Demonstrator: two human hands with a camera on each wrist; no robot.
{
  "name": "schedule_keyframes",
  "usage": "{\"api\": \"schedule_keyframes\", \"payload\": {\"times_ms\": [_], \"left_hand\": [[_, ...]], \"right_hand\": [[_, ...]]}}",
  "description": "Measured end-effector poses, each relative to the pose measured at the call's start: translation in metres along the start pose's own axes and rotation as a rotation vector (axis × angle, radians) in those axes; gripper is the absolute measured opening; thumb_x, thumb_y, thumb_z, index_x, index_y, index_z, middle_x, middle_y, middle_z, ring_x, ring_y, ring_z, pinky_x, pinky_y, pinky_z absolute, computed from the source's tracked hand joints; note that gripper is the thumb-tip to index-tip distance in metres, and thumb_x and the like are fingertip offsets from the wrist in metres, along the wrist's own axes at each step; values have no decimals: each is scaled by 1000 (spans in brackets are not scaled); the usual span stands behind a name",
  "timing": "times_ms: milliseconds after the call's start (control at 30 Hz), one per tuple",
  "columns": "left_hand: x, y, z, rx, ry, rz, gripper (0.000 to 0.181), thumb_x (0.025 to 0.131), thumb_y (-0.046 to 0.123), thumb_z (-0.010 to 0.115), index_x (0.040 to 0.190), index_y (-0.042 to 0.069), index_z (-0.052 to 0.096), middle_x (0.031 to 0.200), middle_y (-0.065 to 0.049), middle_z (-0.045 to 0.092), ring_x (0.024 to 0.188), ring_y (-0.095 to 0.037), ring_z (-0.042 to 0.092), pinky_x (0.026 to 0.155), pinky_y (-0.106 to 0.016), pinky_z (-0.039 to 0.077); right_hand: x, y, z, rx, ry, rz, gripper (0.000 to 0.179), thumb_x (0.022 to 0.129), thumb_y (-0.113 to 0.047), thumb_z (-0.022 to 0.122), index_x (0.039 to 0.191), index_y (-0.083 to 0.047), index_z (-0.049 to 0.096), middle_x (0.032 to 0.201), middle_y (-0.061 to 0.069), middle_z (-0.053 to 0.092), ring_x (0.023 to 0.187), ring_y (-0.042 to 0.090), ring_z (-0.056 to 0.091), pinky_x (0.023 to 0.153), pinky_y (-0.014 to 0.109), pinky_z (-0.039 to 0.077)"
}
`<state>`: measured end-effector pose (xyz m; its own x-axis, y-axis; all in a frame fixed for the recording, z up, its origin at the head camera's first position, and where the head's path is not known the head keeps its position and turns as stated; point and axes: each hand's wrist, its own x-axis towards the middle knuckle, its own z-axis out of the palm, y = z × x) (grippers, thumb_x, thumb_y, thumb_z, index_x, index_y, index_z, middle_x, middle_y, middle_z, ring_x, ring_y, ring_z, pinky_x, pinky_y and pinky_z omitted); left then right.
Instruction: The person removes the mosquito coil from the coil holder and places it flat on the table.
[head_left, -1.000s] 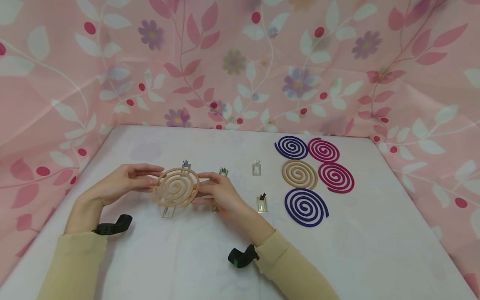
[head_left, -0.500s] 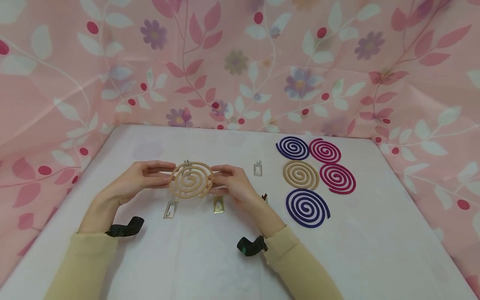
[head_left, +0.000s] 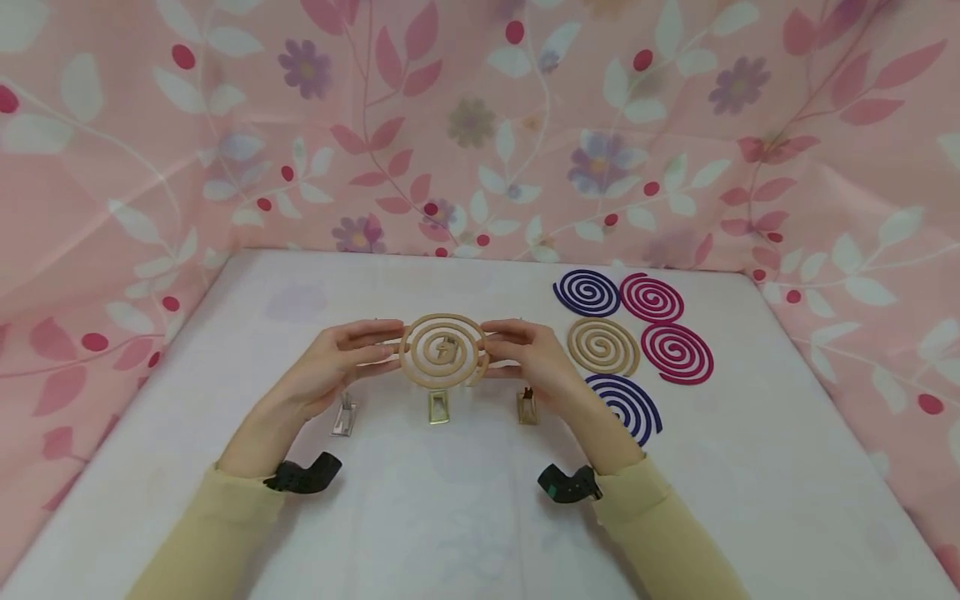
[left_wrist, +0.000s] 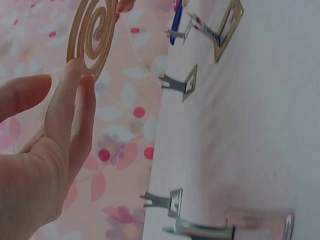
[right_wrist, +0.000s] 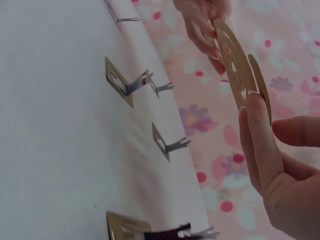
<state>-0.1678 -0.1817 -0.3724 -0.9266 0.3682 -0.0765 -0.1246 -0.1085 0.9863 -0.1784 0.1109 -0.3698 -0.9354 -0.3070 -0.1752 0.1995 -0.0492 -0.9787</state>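
Observation:
A tan mosquito coil is held up above the table between both hands, its spiral face toward the head camera. My left hand holds its left edge with the fingertips; my right hand holds its right edge the same way. In the left wrist view the coil appears nearly edge-on. The right wrist view shows the coil slanting between the hands. Below it are small metal coil stands: a gold one, a silver one and another gold one. A back stand is partly seen through the spiral.
At the right lie more mosquito coils: a purple one, a pink one, another pink one, a tan one and a second purple one, partly behind the right forearm. The white table meets a pink floral cloth.
Both hands have moved right and slightly up with the tan coil, from over the left stands to above the middle ones. The coils at the right have stayed put.

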Motion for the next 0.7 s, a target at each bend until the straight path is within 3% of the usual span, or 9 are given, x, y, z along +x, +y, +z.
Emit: {"api": "schedule_keyframes", "payload": {"times_ms": [200,433,700], "left_hand": [[10,4,37,-102,-34,-17,46,99,-2,55,142,-12,43,135,-17,58,115,-18,66,101,-37,52],[30,8,77,-226,-72,-43,46,98,-4,52,142,-11,43,136,-19,57,116,-21,65,104,-40,50],[53,11,115,-386,-101,-112,50,100,-2,48,149,-7,37,151,-22,44,136,-33,49,111,-43,43]], "right_hand": [[-17,-9,-32,-50,3,-28,39,100,-5,56,137,4,54,108,7,68,94,14,68,84,37,61],[-30,-17,-74,-120,57,-41,40,101,-12,57,138,3,54,111,3,68,96,13,69,84,35,60],[-48,-24,-112,-146,71,-69,44,100,-21,61,136,4,55,108,1,70,94,15,69,84,32,60]]}}
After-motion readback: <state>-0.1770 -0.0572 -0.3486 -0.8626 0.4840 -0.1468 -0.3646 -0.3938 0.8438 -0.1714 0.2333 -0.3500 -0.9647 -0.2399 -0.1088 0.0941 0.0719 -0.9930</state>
